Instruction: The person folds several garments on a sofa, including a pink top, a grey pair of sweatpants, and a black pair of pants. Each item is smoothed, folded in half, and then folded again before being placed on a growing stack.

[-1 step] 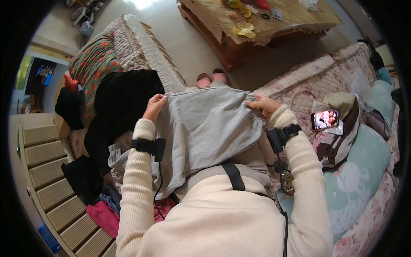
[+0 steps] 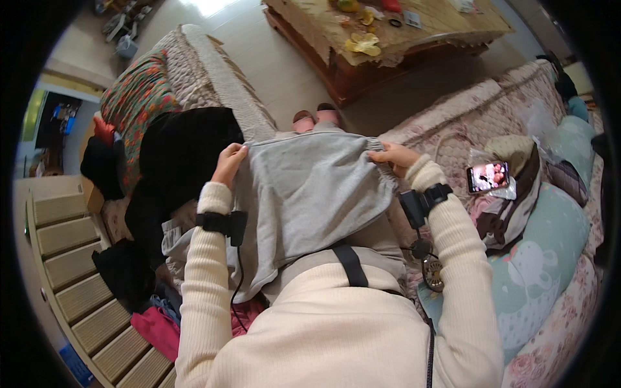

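Grey sweatpants (image 2: 310,187) lie spread across my lap, their upper edge drawn out between both hands. My left hand (image 2: 228,164) pinches the upper left part, thumb on top. At the upper right, my right hand (image 2: 396,157) grips the cloth beside a gathered elastic edge, its thumb pointing inward. Some grey fabric with a gathered cuff (image 2: 173,240) hangs past my left forearm. Dark straps with small boxes and cables circle both wrists. Whatever lies under the grey cloth is hidden.
Black clothing (image 2: 181,149) is heaped to the left, near a pink garment (image 2: 155,331) and a slatted wooden surface (image 2: 71,262). On the right seat lie a lit phone (image 2: 488,176), bundled clothes and a green pillow (image 2: 530,271). A covered table (image 2: 414,52) stands ahead.
The whole view has shifted very slightly. Both hands keep the same hold on the grey sweatpants.
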A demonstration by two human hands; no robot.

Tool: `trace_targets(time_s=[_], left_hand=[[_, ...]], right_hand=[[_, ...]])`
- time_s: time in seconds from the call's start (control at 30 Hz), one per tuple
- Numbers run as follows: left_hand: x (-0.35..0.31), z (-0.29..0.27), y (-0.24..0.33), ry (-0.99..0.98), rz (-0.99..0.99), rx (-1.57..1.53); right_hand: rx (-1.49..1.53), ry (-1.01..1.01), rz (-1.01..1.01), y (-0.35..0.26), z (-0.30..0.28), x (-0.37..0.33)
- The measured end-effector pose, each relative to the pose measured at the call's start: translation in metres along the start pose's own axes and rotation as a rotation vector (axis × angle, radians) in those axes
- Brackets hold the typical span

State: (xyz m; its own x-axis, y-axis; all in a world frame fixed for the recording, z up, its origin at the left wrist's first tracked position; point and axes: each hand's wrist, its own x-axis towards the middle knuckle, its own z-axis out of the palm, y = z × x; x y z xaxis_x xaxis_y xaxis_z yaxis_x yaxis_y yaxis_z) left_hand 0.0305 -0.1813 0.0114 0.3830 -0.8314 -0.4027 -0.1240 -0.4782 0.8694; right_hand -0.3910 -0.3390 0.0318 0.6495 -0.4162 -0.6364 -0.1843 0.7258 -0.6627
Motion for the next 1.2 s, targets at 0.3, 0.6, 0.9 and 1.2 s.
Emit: trace_targets(time_s=[0.3,0.6,0.9,1.2], left_hand=[[-0.012,0.005,0.024,0.229,0.278,0.324],[-0.006,0.012,0.01,0.083,0.123,0.442],[-0.024,-0.012,0.015,-0.134,-0.1,0.148],[-0.007,-0.026,0.032,0.122,0.101,0.139]], right_hand=[[0.169,0.216,-0.162,0.015,-0.003,0.002],[0.074,0.138,-0.136,-0.001,0.004,-0.025],[0.463,0.016,-0.185,-0.006,0.013,-0.016],[-0.154,0.33,-0.404,0.026,0.007,0.007]])
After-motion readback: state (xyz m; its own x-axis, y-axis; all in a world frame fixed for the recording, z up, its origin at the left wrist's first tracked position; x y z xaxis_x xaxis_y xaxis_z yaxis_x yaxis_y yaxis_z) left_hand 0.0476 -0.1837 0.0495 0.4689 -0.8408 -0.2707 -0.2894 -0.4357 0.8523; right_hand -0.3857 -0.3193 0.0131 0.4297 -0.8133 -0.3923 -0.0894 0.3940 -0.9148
